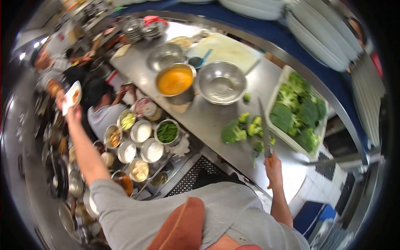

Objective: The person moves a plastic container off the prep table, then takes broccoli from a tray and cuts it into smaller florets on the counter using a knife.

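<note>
My left hand (74, 112) reaches far out to the left and grips the lower edge of a small white dish (70, 102) with some orange-red food on it. A co-worker's hand (60, 99) is at the same dish from the other side; whether it grips the dish, I cannot tell. My right hand (273, 167) is closed round the orange handle of a kitchen knife (265, 125), its blade pointing away from me over the steel counter (200, 125). Beside the blade lie cut broccoli florets (235, 131). To the right stands a white tub (278, 129) full of broccoli (298, 110).
A steel bowl (221, 82), a pot of orange liquid (175, 81) and a white cutting board (225, 48) are farther back. Several ingredient containers (141, 131) stand left of the counter. A second co-worker (100, 104) is near them. White plates (316, 37) sit on the upper shelf.
</note>
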Tool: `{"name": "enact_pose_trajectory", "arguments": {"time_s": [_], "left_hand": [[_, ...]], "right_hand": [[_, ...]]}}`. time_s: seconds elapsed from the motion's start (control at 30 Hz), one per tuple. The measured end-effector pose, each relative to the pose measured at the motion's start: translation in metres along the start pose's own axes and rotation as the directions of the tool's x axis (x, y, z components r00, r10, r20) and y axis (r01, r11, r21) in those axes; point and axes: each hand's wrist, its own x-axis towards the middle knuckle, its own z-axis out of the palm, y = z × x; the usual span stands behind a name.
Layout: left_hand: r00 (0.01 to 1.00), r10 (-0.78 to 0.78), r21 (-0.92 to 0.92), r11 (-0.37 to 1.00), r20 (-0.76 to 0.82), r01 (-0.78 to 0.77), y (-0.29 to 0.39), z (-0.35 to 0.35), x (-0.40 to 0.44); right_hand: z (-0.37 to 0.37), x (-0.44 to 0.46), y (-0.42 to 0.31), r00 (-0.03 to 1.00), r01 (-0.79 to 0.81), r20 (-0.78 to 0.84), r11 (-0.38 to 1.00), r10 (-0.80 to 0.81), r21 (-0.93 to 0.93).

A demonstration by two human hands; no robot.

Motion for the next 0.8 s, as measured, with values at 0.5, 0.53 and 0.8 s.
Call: {"name": "enact_pose_trajectory", "arguments": {"time_s": [0.5,0.53,0.8], "left_hand": [[0.978,-0.194,0.321,0.933,0.071,0.162,-0.031,0.126,-0.147],[0.962,-0.259,0.303,0.927,0.087,0.222,-0.035,0.162,-0.176],[0.603,-0.589,0.294,0.801,0.538,0.521,-0.133,0.397,-0.313]], "right_hand": [[-0.01,-0.003,-0.024,0.987,-0.158,0.012,0.984,0.157,0.087],[-0.011,-0.004,-0.022,0.988,-0.153,0.017,0.985,0.152,0.082],[-0.025,-0.021,-0.003,0.995,-0.089,-0.036,0.995,0.091,0.054]]}}
